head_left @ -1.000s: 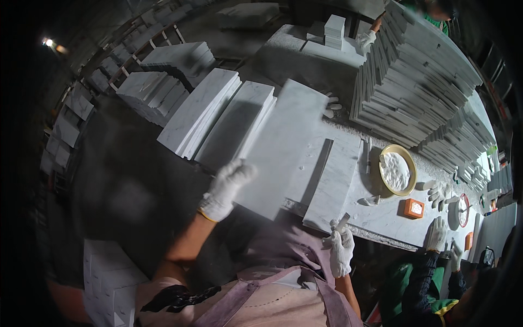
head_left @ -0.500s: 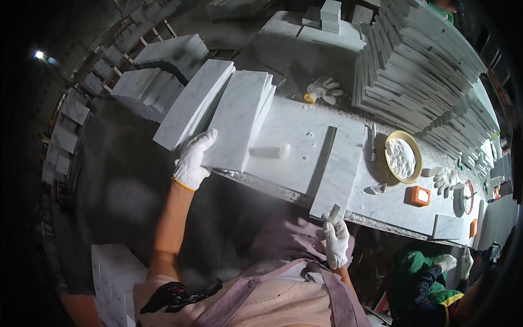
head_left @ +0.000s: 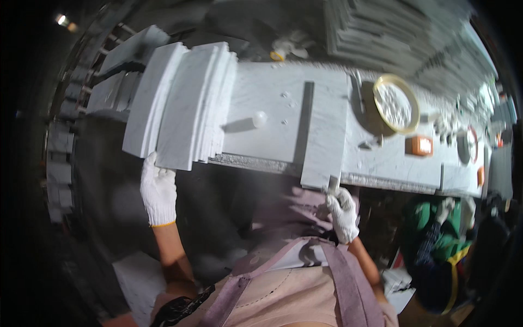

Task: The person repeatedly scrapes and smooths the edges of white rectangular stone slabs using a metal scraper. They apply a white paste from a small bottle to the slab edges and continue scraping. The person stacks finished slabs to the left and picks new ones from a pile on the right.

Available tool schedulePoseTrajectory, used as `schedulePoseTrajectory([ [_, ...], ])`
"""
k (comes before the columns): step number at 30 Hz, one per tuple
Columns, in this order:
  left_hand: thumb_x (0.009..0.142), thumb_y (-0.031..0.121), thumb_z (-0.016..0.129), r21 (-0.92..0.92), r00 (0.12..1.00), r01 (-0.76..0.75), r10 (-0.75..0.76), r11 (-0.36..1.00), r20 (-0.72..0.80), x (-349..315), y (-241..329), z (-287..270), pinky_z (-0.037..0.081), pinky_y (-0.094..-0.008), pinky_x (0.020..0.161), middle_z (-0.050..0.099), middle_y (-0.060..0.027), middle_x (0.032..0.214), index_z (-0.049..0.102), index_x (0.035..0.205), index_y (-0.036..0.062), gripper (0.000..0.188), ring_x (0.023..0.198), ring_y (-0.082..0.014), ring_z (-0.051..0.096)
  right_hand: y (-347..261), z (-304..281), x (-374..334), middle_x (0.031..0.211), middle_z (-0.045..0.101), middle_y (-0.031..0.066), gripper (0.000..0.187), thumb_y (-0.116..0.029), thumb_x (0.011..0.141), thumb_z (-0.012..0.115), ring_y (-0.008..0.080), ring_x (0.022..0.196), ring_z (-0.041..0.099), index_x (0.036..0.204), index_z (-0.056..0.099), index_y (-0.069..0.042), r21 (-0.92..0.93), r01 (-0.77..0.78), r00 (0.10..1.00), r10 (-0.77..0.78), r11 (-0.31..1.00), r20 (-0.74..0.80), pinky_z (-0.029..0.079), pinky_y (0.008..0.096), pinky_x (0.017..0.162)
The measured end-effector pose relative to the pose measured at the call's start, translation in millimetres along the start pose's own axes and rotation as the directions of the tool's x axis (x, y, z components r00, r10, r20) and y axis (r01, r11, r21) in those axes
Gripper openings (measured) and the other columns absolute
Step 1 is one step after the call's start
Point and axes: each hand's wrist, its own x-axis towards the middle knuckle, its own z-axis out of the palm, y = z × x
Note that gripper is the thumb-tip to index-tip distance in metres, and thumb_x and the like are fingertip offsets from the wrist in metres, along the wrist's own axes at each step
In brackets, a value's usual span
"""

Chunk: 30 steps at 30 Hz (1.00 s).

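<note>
My left hand, in a white knit glove, is at the near left corner of a white marble slab. Its fingers curl against the corner, and their tips are partly hidden. That slab tops a leaning stack beside another group of slabs. In my gloved right hand is a small grey block, gripped upright between thumb and fingers. Just beyond it, a single marble slab lies across the worktable, its near end at the table's front edge. A dark strip runs along its left side.
A whitish cup-like piece stands on the table. At right are a yellow bowl of white paste and an orange block. Tall slab stacks rise behind. A loose glove lies far back; a co-worker sits right.
My left hand has slid from the slab's left side down to its near corner. The right hand still holds the grey block. The whole view has turned and shifted.
</note>
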Motion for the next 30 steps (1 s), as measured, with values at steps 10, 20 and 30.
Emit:
schedulePoseTrajectory([
  [10,0.103,0.035,0.066,0.961,0.981,-0.104,0.184,0.257,0.057,-14.0,-10.6,16.5,0.048,-0.0394,0.108,0.052,-0.0131,0.151,0.055,0.149,0.0072,0.055,0.134,-0.0269,0.055,14.3,-24.4,-15.3,0.087,0.071,0.0046,0.024,-0.017,0.107,0.063,0.0120,0.068,0.067,0.124,0.066,0.000,0.068,-0.058,0.996,0.062,0.996,-0.056,0.055,0.0265,0.061],
  [20,0.088,0.013,0.083,0.640,0.592,-0.767,0.341,-0.037,0.730,-78.1,-76.4,105.8,0.059,-0.0391,0.085,0.070,-0.0113,0.116,0.074,0.123,0.0032,0.037,0.098,-0.0256,0.071,5.9,-12.5,6.3,0.105,0.071,0.0089,0.025,-0.020,0.107,0.065,0.0110,0.066,0.065,0.124,0.063,-0.002,0.305,0.184,0.951,-0.091,0.935,-0.294,0.057,0.0258,0.061],
  [30,0.098,0.054,0.054,0.056,0.100,-0.978,-0.215,-0.203,0.972,-13.6,-293.9,254.4,0.022,-0.0570,0.127,0.043,-0.0153,0.165,0.046,0.158,0.0101,0.075,0.154,-0.0379,0.035,14.7,-46.5,-26.3,0.101,0.070,0.0040,0.024,-0.021,0.108,0.063,0.0081,0.074,0.062,0.126,0.065,-0.005,0.307,0.225,0.856,-0.037,0.925,-0.515,0.053,0.0239,0.061],
])
